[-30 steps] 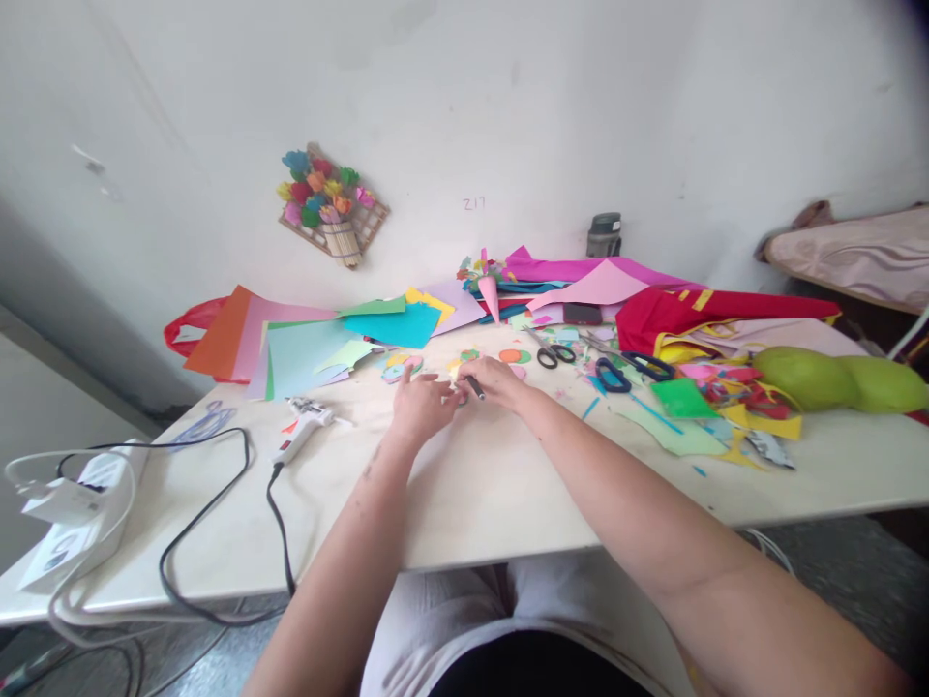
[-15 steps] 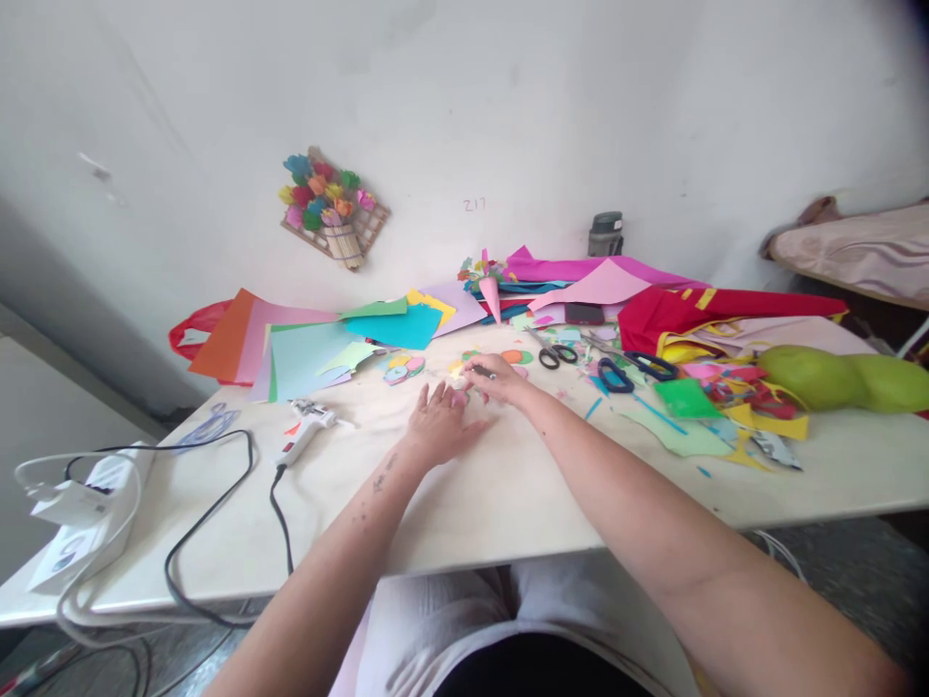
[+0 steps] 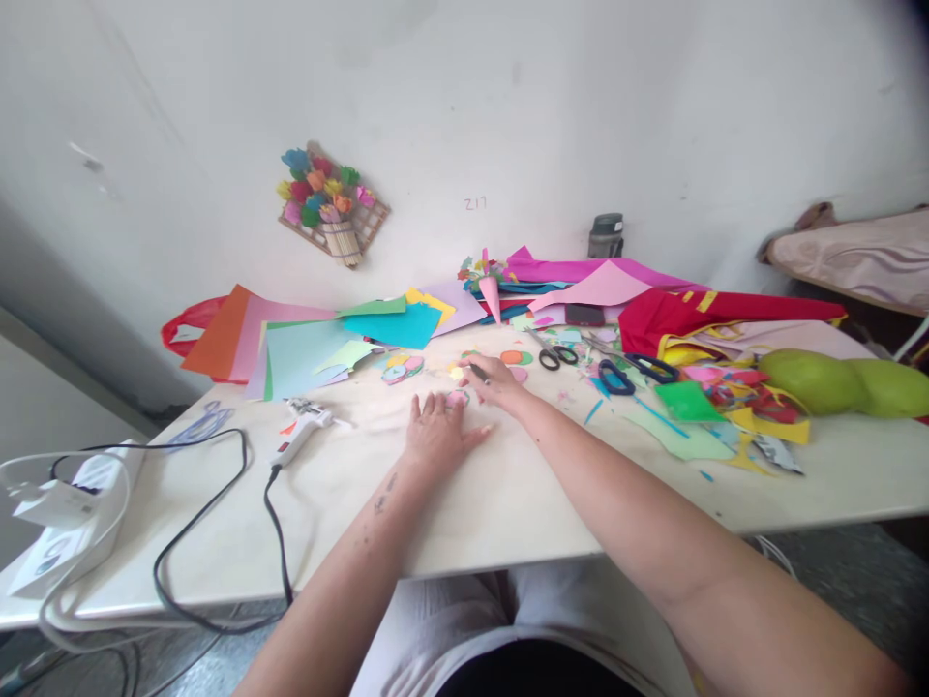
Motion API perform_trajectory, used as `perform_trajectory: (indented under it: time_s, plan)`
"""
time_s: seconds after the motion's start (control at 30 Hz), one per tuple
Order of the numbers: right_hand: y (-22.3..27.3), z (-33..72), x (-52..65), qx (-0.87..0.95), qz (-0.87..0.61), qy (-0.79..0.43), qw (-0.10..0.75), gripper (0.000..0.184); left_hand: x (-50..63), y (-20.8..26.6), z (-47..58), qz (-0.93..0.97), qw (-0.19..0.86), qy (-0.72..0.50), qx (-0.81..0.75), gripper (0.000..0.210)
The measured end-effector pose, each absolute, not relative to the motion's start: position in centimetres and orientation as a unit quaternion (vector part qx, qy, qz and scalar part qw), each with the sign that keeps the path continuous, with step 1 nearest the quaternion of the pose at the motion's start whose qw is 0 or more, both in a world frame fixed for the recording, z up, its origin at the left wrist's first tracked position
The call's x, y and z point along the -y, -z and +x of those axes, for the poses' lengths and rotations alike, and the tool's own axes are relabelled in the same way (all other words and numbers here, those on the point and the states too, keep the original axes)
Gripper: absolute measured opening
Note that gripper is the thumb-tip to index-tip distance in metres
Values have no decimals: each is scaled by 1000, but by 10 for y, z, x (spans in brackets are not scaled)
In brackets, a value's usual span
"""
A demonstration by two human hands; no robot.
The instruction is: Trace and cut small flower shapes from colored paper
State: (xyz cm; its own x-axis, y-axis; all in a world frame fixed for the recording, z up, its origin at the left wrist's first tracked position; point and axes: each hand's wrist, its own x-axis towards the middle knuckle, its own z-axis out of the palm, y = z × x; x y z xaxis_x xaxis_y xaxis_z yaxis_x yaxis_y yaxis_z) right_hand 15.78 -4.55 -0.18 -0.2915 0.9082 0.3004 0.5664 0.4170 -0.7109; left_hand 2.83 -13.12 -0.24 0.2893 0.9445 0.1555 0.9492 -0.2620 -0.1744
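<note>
My left hand (image 3: 437,434) lies flat on the table with its fingers spread. Its fingertips reach a small round pink paper piece (image 3: 457,398); whether they press on it I cannot tell. Just beyond, my right hand (image 3: 497,383) is closed around a dark pen (image 3: 477,373). A small yellow paper piece (image 3: 456,372) lies at its fingertips. Round paper cut-outs (image 3: 404,367) in several colours are left of the hands, and an orange disc (image 3: 512,357) is among others behind the right hand.
A glue gun (image 3: 296,438) with a black cord lies at left, near a white power strip (image 3: 79,523). Coloured paper sheets (image 3: 312,353) line the back. Black scissors (image 3: 557,356), blue-handled scissors (image 3: 615,378) and paper scraps (image 3: 697,399) are at right.
My right hand and the pen have shifted slightly left and away from the left hand. The pink paper piece now shows more clearly between them. My left hand stays flat.
</note>
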Motion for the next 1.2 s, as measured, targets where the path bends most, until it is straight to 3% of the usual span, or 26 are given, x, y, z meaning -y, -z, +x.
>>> perform_trajectory:
  time_s: [0.23, 0.43, 0.6, 0.77, 1.2]
  plan:
    - [-3, 154, 44, 743, -515, -205, 375, 36, 128, 6, 28, -786, 115, 30, 607, 69]
    - [9, 150, 35, 715, -501, -257, 414, 15, 127, 5, 27, -812, 108, 56, 570, 59]
    - [18, 149, 29, 723, -478, -265, 423, 8, 127, -2, 29, -816, 100, 48, 567, 55]
    - [15, 150, 34, 724, -491, -267, 403, 19, 127, -5, 30, -817, 88, 48, 568, 52]
    - [9, 150, 44, 722, -575, -188, 335, 27, 128, 6, 28, -817, 95, 54, 566, 59]
